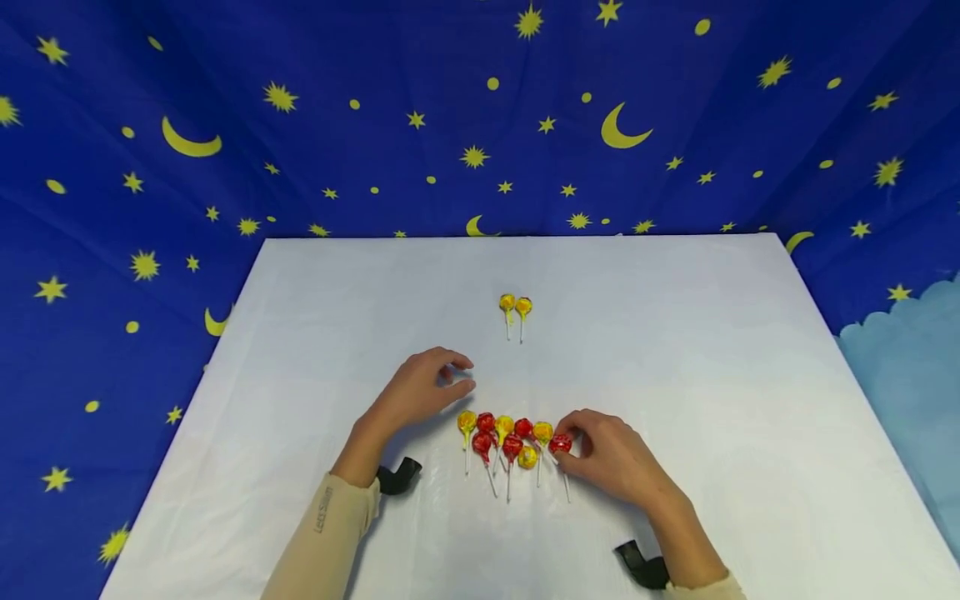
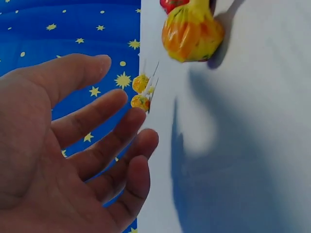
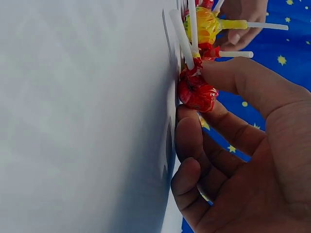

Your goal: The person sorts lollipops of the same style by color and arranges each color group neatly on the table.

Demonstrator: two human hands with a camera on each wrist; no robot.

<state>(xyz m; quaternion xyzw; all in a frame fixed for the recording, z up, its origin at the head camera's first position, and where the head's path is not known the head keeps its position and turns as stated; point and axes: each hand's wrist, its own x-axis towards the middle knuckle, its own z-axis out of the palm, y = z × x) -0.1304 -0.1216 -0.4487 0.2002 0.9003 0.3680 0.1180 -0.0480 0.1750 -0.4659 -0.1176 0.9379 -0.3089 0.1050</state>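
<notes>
On the white worktop [image 1: 675, 333]: right hand [image 1: 611, 458] fingers pinching a red lollipop [image 1: 559, 444] at the cluster's right end; left hand [image 1: 420, 390] relaxed, empty, hovering left of it.

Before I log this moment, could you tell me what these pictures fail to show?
- Wrapper print on the lollipop cluster: too small, head view.
- Right hand fingertips: behind the red lollipop, right wrist view.
- Left hand: palm cut off by the edge, left wrist view.
</notes>
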